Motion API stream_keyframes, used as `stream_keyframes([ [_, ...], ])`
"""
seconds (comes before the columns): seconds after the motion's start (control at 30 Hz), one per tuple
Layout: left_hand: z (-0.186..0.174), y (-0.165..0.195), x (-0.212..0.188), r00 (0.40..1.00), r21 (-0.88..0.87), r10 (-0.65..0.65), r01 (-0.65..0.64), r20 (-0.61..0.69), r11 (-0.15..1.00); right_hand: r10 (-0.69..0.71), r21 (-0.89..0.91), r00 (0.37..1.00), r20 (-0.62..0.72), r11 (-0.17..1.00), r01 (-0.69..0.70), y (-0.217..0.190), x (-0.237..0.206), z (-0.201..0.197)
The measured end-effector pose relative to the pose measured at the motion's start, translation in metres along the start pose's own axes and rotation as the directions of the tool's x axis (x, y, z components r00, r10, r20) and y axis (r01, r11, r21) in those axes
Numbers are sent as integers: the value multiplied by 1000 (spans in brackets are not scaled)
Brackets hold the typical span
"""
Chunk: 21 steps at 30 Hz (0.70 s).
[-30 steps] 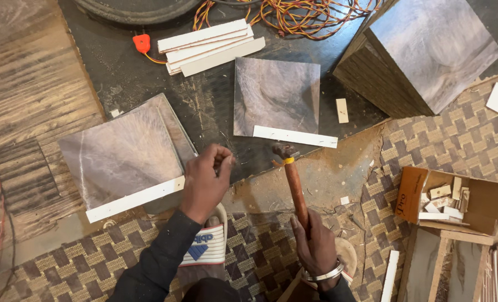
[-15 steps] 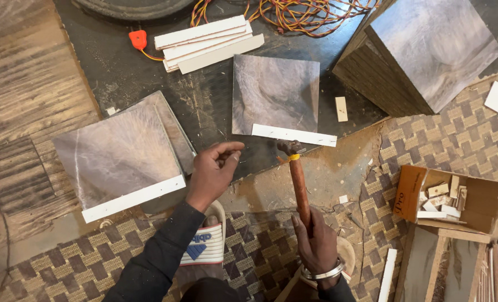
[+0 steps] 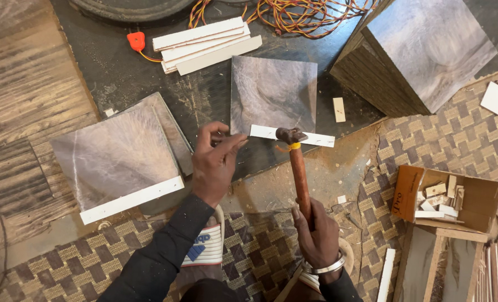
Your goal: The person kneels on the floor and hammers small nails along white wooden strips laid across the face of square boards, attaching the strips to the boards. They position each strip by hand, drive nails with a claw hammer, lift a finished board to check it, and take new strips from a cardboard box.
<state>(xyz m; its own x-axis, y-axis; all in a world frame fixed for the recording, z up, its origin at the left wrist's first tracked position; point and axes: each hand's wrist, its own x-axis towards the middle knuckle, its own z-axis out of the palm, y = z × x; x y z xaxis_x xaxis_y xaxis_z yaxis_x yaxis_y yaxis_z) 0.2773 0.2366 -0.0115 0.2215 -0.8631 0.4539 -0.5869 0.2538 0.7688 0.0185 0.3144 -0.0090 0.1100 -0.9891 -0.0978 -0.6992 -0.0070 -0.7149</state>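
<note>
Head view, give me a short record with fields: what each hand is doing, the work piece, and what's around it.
left hand: fingertips at the near edge of the grey panel, beside the white strip
right hand: grips the hammer, head over the strip
to the left: second panel with a white strip
top: stacked white strips, wires
right: panel stack, cardboard box of small blocks

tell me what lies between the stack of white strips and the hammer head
In the head view, a grey square panel lies between the white strips and the hammer head, on the dark board.
</note>
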Motion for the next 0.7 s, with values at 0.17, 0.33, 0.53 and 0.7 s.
stream_keyframes([
  [0.17,7,-15,-2,850,-348,-479,526,219,776,78,-11,997,22,997,-78,-7,6,-1],
  [0.33,17,-33,-11,596,-712,-635,695,491,100,53,57,999,11,997,-53,-9,5,-2],
  [0.53,19,-38,-22,541,-712,-530,678,653,-185,84,57,996,32,995,-86,-6,5,4],
  [0.7,18,-33,-22,581,-728,-481,654,657,-205,81,58,996,39,995,-83,-4,4,5],
])
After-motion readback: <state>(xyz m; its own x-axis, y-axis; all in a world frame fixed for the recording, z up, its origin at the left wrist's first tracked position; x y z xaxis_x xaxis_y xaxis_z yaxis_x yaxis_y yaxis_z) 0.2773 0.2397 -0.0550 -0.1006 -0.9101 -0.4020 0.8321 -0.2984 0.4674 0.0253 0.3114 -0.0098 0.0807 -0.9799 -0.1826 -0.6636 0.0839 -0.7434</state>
